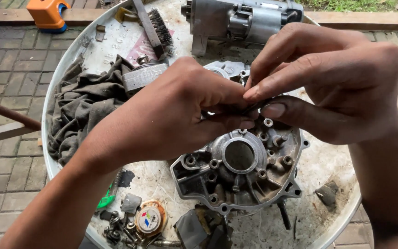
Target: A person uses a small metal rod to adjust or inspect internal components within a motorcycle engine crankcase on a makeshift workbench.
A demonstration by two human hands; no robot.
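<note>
Above the metal engine cover (240, 170) on the round white tray (61, 78), I have my left hand (180, 110) and right hand (328, 78) pressed together, fingertips pinching one small dark part (253, 108). To do this well, I judge I should keep the grip light and stay over the tray. Fingers hide most of the part, so I cannot tell what it is. A grey rag (84, 106) lies left.
</note>
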